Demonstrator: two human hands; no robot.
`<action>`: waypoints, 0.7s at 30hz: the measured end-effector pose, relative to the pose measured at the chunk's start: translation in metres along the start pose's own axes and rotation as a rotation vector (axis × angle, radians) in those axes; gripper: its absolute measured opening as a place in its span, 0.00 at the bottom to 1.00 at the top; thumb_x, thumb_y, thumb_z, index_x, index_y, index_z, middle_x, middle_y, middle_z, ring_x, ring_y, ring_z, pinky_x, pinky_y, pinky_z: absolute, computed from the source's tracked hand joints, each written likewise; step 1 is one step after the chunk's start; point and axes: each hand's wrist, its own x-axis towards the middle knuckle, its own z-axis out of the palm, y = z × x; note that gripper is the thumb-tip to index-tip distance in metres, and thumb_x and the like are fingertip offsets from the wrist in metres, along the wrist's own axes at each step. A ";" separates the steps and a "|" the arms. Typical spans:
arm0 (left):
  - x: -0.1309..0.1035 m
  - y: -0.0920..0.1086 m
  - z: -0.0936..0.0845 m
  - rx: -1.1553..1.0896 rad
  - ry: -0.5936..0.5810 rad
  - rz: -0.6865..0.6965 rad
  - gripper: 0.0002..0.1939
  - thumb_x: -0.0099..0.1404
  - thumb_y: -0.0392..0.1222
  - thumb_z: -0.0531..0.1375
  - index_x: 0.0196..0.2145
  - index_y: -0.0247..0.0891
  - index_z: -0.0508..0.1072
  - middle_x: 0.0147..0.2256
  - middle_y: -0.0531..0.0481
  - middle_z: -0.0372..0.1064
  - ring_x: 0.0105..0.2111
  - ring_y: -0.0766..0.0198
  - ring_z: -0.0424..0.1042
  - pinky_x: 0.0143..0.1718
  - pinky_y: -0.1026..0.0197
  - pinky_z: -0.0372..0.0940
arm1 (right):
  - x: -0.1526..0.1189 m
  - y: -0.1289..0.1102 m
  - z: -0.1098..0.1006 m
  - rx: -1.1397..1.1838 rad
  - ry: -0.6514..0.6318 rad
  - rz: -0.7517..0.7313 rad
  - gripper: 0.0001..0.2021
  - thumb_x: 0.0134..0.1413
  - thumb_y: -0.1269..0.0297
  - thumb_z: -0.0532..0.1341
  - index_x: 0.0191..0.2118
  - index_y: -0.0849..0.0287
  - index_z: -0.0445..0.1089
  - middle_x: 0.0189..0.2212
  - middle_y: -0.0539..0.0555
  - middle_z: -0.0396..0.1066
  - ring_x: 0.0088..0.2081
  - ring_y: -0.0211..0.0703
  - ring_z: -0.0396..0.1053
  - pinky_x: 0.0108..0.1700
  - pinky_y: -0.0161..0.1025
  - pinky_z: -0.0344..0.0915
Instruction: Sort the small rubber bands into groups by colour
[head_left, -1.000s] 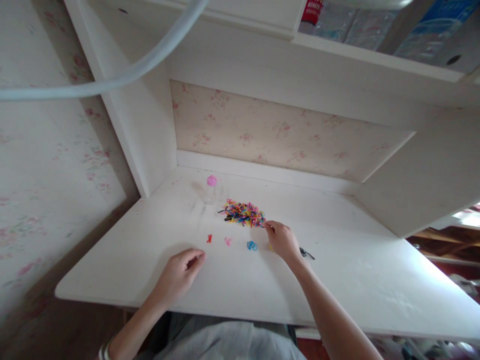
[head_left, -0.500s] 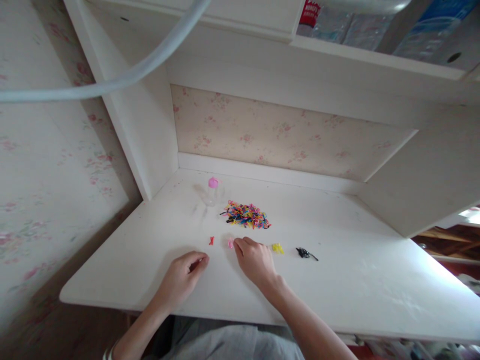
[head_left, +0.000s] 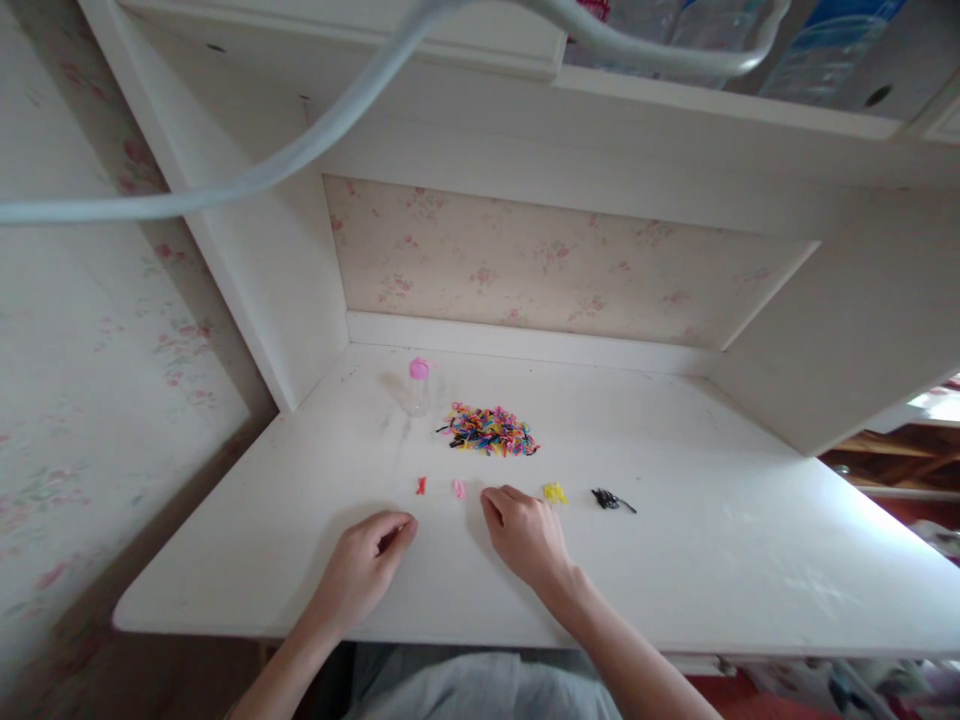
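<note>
A heap of small multicoloured rubber bands (head_left: pixel 491 431) lies on the white desk (head_left: pixel 285 540). In front of it stretches a row of single-colour bunches: red bands (head_left: pixel 421 486), pink bands (head_left: pixel 459 489), yellow bands (head_left: pixel 555 492) and black bands (head_left: pixel 609 499). My right hand (head_left: pixel 525 530) rests between the pink and yellow bunches, fingers curled together; anything in them is hidden. On the desk nearer to me, below the red bunch, my left hand (head_left: pixel 371 555) has thumb and fingertips pressed together. Whether it holds anything cannot be seen.
A clear bottle with a pink lid (head_left: pixel 418 385) stands behind the heap, to its left. A pale curved tube (head_left: pixel 330 130) crosses the upper view. Overhead, a shelf (head_left: pixel 720 100) holds plastic bottles (head_left: pixel 832 50). A side panel (head_left: pixel 862 320) bounds the desk on the right.
My right hand has drawn back from the pink bands, slightly right and toward me, leaving that bunch fully visible. My left hand stays almost in place. The view has shifted a little.
</note>
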 end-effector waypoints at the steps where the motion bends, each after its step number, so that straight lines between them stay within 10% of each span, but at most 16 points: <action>1: 0.000 0.000 0.000 0.003 0.001 0.005 0.14 0.64 0.48 0.52 0.38 0.41 0.74 0.34 0.52 0.74 0.34 0.65 0.71 0.36 0.66 0.64 | -0.002 0.004 0.000 0.018 0.003 0.018 0.15 0.62 0.62 0.48 0.33 0.51 0.71 0.30 0.46 0.73 0.29 0.33 0.68 0.27 0.32 0.48; 21: 0.000 0.003 0.003 0.050 0.006 0.019 0.14 0.65 0.48 0.51 0.33 0.40 0.74 0.30 0.52 0.73 0.30 0.65 0.70 0.33 0.67 0.64 | 0.088 0.027 -0.009 -0.013 -0.166 0.189 0.17 0.62 0.57 0.46 0.47 0.47 0.69 0.43 0.55 0.72 0.42 0.46 0.69 0.40 0.40 0.60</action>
